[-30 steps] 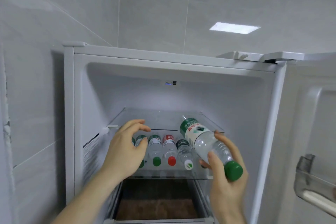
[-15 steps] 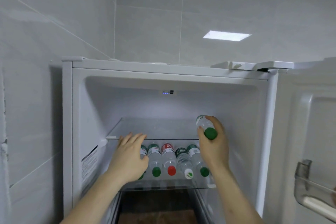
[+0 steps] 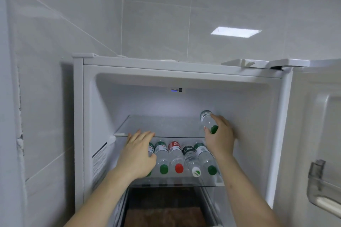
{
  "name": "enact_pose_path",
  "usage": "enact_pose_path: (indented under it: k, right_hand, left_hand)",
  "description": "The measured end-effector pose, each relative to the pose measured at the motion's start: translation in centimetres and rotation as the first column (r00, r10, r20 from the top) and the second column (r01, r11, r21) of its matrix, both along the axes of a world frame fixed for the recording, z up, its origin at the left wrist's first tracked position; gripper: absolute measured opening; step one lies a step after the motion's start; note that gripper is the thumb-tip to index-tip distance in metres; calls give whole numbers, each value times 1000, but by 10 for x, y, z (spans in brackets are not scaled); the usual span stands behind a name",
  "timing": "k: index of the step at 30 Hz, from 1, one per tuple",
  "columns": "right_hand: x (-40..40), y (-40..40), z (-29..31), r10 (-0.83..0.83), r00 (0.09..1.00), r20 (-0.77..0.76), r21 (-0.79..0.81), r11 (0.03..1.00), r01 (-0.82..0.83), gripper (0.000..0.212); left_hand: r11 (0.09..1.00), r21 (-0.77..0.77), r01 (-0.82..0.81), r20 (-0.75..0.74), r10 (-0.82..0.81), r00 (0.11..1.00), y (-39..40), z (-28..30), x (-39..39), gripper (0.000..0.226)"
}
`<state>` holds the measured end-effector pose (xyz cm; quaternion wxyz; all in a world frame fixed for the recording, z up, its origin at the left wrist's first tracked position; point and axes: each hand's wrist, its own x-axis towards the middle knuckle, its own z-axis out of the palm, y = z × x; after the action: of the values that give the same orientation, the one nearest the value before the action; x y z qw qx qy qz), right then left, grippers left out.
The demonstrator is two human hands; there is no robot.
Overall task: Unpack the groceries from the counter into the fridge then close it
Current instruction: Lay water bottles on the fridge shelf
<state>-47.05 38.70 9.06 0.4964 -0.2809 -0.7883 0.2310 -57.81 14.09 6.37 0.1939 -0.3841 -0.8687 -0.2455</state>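
The white fridge point(image 3: 177, 69) stands open in front of me. My right hand point(image 3: 220, 137) grips a clear water bottle with a green cap point(image 3: 207, 120), held lying over the right end of the upper glass shelf point(image 3: 162, 125), its cap toward me. On the lower glass shelf point(image 3: 177, 182) several water bottles lie side by side, caps toward me: green point(image 3: 163, 160), red point(image 3: 177, 158), white-capped point(image 3: 192, 162) and green point(image 3: 206, 160). My left hand point(image 3: 137, 155) rests with fingers spread at the left end of that row, covering another bottle.
The fridge door point(image 3: 313, 134) hangs open on the right, with a clear door bin point(image 3: 322, 188) on its inside. A tiled wall point(image 3: 46, 79) closes in on the left. Below the shelves a dark compartment point(image 3: 164, 206) opens.
My right hand has pushed the bottle from in front of the fridge up and deeper onto the upper shelf's right side. My left hand stays at the lower row. The view tilted up.
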Motion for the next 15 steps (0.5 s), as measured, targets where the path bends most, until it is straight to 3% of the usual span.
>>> enact_pose_path:
  k: [6,15]
  right_hand:
    - [14,-4,2,-10,996,-90,-14,1000,9,47]
    - [38,-13,-8,57,997,-50,-2,998,-58,47]
  left_hand:
    - [1000,-5,5,4,-5,1000,0,1,1,73]
    - [1000,-26,3,2,-2,1000,-2,-3,6,80]
